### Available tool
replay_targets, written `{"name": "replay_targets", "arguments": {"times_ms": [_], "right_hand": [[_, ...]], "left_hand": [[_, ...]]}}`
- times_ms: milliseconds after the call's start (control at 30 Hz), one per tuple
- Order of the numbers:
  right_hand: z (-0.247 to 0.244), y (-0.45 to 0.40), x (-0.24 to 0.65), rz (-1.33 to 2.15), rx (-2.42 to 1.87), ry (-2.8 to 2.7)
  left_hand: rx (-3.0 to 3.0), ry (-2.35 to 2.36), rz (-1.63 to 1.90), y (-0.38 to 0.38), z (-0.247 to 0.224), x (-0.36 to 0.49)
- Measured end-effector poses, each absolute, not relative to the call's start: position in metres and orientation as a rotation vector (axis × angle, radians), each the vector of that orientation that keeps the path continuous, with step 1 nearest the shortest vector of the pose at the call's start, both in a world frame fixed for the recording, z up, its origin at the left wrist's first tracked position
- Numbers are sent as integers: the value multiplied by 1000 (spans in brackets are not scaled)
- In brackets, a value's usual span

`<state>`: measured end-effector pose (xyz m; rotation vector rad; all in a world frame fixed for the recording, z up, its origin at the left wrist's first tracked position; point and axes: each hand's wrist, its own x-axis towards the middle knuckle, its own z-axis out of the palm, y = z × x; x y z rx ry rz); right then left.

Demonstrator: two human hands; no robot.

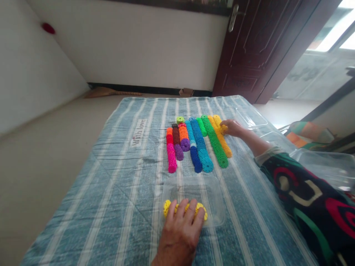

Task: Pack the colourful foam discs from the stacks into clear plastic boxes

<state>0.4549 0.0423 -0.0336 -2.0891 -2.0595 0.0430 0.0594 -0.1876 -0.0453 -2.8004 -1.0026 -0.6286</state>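
Note:
My left hand (pixel 179 231) is closed over a row of yellow notched plastic discs (pixel 205 212) inside a clear plastic box (pixel 213 188); its thumb is not clearly seen. My right hand (pixel 234 127) reaches from the right with its fingers closed on a yellow disc (pixel 224 129). That disc is beside a long yellow-orange stack of discs (pixel 226 147). Left of it lie more disc rows: green (pixel 219 151), blue (pixel 196 133), dark blue (pixel 195 159), orange and purple (pixel 183 133), brown and purple (pixel 176 138), and red and pink (pixel 171 155).
A striped blue-grey cloth (pixel 124 177) covers the table. A light green disc (pixel 180 119) lies beyond the rows. Clear lids (pixel 252 118) and a clear container (pixel 324 162) are at the right edge. A brown door (pixel 255 44) stands behind.

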Motion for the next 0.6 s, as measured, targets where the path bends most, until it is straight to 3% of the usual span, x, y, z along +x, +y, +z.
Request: {"name": "replay_targets", "arguments": {"times_ms": [600], "right_hand": [[-42,47,461,38,-2022,-2079]], "left_hand": [[-2600,-902,-896,-175,-73,59]]}}
